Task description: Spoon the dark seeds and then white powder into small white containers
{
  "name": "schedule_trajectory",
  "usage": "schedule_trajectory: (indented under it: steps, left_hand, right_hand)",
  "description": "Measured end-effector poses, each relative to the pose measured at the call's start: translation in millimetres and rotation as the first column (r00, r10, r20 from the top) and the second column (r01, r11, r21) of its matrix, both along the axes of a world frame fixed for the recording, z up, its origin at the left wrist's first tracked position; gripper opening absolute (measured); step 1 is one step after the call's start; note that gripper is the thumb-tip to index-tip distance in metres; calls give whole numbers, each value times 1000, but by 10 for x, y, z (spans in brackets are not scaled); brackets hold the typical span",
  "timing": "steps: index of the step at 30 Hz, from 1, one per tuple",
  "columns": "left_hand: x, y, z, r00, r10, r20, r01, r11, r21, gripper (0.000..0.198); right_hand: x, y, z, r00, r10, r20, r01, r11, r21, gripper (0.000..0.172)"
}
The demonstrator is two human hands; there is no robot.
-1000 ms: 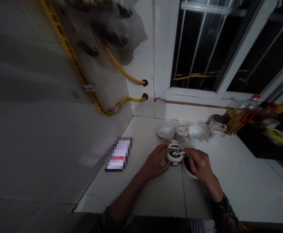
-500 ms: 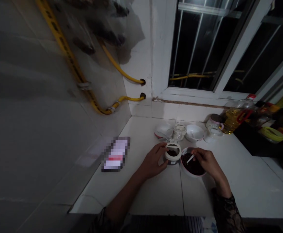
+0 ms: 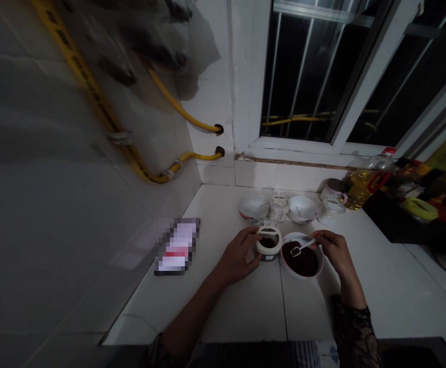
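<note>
My left hand (image 3: 239, 254) is wrapped round a small white-rimmed jar (image 3: 268, 244) with dark contents, which stands on the white counter (image 3: 245, 317). Right beside the jar sits a white bowl (image 3: 301, 261) filled with a dark red stuff. My right hand (image 3: 334, 250) pinches the handle of a small white spoon (image 3: 300, 247), and the spoon's head hangs just over the bowl's contents.
Behind the jar stand two white bowls (image 3: 303, 208), a small glass jar (image 3: 278, 206) and lidded white jars (image 3: 330, 208). An oil bottle (image 3: 366, 178) and other containers crowd the back right. A phone (image 3: 178, 246) lies at the left by the tiled wall. Yellow hoses run along the wall.
My right hand has carried the spoon from over the jar to over the bowl on the right. My left hand has stayed on the jar. The view has shifted a little.
</note>
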State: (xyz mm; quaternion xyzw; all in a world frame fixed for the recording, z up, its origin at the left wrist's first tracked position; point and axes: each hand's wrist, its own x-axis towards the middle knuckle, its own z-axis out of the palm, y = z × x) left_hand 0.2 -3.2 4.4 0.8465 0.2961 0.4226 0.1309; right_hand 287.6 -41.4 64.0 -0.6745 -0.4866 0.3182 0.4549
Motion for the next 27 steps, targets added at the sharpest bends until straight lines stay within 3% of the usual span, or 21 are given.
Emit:
schedule_trajectory:
  steps: [9, 20, 23, 27]
  left_hand:
    - [-4, -15, 3, 1000, 12, -11, -12, 1000, -9, 43]
    - [3, -34, 16, 1000, 16, 5, -16, 999, -28, 45]
    - [7, -39, 13, 1000, 17, 7, -17, 999, -32, 45]
    - [11, -43, -5, 1000, 30, -1, -30, 999, -37, 44]
  right_hand:
    - [3, 42, -89, 996, -81, -37, 81, 997, 0, 38]
    - [-23, 37, -5, 944, -133, -302, 137, 991, -10, 42]
    - [-153, 10, 13, 954, -138, -265, 168, 981, 92, 49]
    - [-452, -56, 29, 992, -124, 25, 107, 930, 350, 38]
